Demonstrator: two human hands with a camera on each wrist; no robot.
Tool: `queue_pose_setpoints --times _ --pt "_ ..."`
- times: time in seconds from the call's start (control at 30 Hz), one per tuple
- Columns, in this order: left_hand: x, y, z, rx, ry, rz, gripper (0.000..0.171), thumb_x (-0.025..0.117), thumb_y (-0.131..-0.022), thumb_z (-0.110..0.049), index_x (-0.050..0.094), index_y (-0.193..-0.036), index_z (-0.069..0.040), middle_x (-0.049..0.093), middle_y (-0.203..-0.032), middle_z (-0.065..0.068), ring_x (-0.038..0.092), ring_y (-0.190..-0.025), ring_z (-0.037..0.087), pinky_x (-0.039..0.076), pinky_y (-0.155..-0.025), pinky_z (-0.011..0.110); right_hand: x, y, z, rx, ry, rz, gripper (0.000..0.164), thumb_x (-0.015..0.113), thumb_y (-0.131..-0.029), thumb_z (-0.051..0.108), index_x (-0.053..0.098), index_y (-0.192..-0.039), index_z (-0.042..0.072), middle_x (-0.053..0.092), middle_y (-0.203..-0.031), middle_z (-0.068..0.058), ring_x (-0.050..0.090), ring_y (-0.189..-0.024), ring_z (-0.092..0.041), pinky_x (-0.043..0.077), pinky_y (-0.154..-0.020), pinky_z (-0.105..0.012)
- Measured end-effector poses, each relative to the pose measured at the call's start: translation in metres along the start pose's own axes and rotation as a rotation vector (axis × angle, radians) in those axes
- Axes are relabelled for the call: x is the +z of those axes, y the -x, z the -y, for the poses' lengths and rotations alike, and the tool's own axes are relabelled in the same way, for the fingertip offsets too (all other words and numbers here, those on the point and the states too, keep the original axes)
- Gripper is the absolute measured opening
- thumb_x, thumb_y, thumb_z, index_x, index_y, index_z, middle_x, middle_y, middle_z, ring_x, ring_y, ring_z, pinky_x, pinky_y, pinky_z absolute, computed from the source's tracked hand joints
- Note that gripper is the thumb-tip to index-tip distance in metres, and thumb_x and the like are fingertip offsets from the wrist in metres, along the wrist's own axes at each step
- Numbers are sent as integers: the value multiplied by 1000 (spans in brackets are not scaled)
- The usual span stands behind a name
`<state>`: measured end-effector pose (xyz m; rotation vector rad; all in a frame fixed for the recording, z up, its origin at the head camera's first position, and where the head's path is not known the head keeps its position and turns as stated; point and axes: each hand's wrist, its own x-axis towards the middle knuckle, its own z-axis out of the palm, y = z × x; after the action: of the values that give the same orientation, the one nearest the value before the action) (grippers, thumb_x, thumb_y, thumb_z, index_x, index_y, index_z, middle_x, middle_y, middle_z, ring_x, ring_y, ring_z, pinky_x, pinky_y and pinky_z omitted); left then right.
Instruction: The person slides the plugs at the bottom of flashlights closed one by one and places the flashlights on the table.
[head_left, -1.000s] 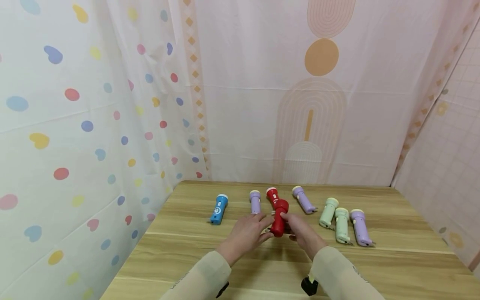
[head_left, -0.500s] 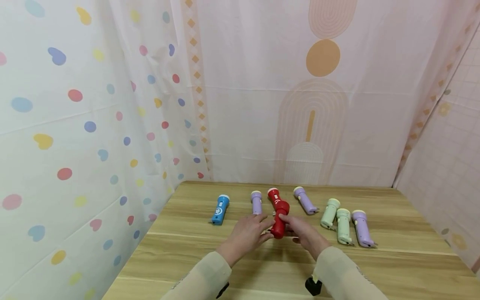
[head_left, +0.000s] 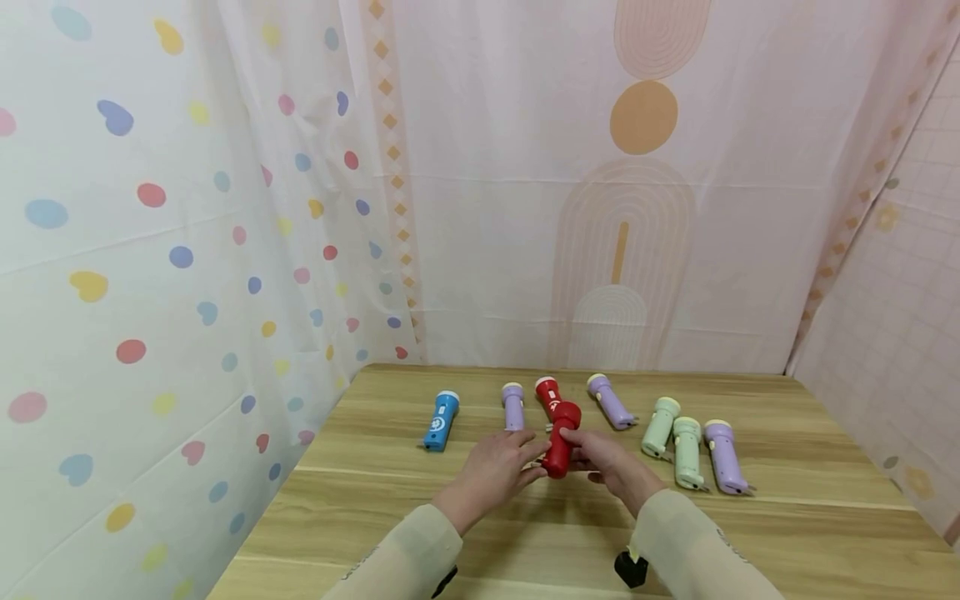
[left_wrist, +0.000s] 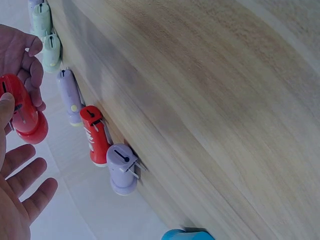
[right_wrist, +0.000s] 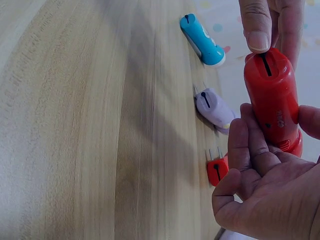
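Note:
A red flashlight (head_left: 558, 450) is held up over the table, its head pointing away from me. My right hand (head_left: 615, 471) grips its barrel from the right, thumb on the side and fingers underneath. At the near end, my left hand (head_left: 487, 475) pinches with thumb and forefinger; its other fingers spread out in the left wrist view. Two metal prongs show by the left thumb (left_wrist: 6, 106) there. A dark slot marks the end of the held flashlight (right_wrist: 275, 100) in the right wrist view. Behind it lies a second red flashlight (head_left: 548, 396), partly covered.
On the wooden table (head_left: 330, 533) lie a blue flashlight (head_left: 441, 421) at left and purple flashlights (head_left: 513, 407) near the middle. Green flashlights (head_left: 686, 454) and another purple flashlight (head_left: 723, 457) are at right. Patterned curtains (head_left: 480, 250) hang behind and at the sides.
The view has shifted slightly. Both hands keep hold of the red flashlight in nearly the same place, the right hand slightly lower and further right in the picture.

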<state>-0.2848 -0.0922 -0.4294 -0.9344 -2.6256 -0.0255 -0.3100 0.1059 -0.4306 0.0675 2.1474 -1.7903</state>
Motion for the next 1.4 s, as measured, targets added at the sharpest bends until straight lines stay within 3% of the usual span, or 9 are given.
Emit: queue_pose_setpoints --times 0.23,0.6,1.13,1.4 --pt "1 1 2 11 11 -18 44 66 -94 -43 64 -133 -24 67 -123 5 67 -105 22 55 -86 39 0 0 0 -8 -10 -1 34 55 -98 34 68 -105 4 72 -78 -1 66 -80 -17 36 -81 -45" --pt "2 3 4 10 -6 -11 42 64 -94 -43 64 -133 -25 66 -123 4 67 -103 22 56 -82 38 2 4 4 6 -4 -17 36 56 -99 32 66 -110 -1 72 -86 -7 67 -91 -25 37 -92 -57" --pt "2 2 4 2 11 -30 42 65 -94 -41 63 -133 -26 66 -123 3 67 -104 21 55 -84 38 4 4 6 14 -28 -33 32 54 -100 32 67 -101 2 71 -79 -4 66 -95 -28 35 -93 -56" --pt "2 2 3 7 -4 -44 40 64 -95 -42 64 -132 -25 67 -122 2 67 -104 20 55 -84 37 6 5 6 19 -47 -66 33 56 -100 32 66 -101 1 70 -77 -5 66 -89 -25 34 -95 -58"
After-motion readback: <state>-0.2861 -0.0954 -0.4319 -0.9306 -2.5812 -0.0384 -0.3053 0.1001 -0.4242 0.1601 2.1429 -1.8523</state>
